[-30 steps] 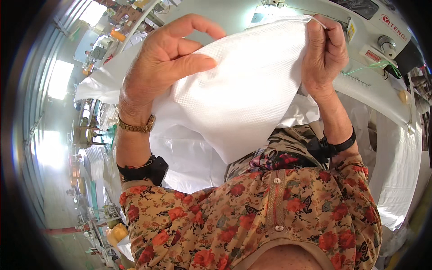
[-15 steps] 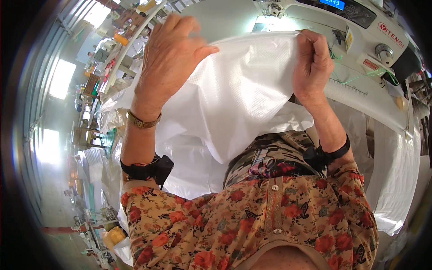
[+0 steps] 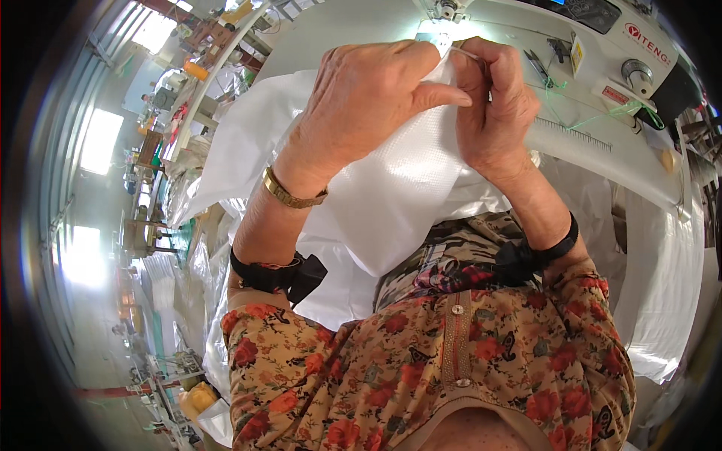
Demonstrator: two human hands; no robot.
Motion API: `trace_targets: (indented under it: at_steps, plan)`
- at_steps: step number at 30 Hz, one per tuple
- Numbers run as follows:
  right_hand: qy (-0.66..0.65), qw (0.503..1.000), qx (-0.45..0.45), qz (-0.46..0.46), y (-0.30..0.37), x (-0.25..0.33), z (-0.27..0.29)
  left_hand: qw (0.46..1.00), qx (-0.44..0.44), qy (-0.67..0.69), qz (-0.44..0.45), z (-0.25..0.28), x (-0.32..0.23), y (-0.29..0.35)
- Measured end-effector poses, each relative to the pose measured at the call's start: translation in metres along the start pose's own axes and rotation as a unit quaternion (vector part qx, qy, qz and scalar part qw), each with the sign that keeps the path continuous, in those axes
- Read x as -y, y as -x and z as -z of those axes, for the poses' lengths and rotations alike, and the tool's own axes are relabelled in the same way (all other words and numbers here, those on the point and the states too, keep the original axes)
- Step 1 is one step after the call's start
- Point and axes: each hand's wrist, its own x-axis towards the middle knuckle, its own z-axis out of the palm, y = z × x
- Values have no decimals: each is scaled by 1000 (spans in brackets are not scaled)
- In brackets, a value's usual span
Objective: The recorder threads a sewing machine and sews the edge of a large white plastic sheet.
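The sheet (image 3: 398,195) is white and pliable, with a fine woven grid on its face. The surface is semi-glossy: bright highlights lie across the middle, and softer grey shading marks the folds. Its upper end is gathered at my hands, in front of the lit needle area of the sewing machine (image 3: 449,10). From there it hangs toward me and narrows to a rounded point just above my patterned trousers (image 3: 459,237). To the left, white material spreads out behind my forearm; I cannot tell whether it is the same piece.

Right hand (image 3: 498,113): fingers curled, thumb against the bent forefinger, with the upper edge of the sheet pinched between them. Left hand (image 3: 361,105): back of the hand upward, thumb extended toward the right hand and set apart from the forefinger. The sheet shows in the gap between thumb and forefinger. The remaining fingertips are hidden, so I cannot tell whether they have hold of it.

Right of my hands, green thread (image 3: 575,126) lies loose on the white table (image 3: 496,71), near a small dark tool (image 3: 537,66). A gold watch (image 3: 289,194) encircles my left wrist.
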Motion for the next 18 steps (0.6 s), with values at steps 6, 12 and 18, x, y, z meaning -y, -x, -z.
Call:
trace_targets:
  at_steps: [6,12,18]
  plan:
    - [-106,990,22,-89,10,3,1,977,25,185,106,-3,7,8]
    - [-382,845,93,-362,61,14,-10,953,-16,269,140,1,28,4]
    - [-390,746,270,-467,87,6,21,978,-24,188,86,25,35,-23]
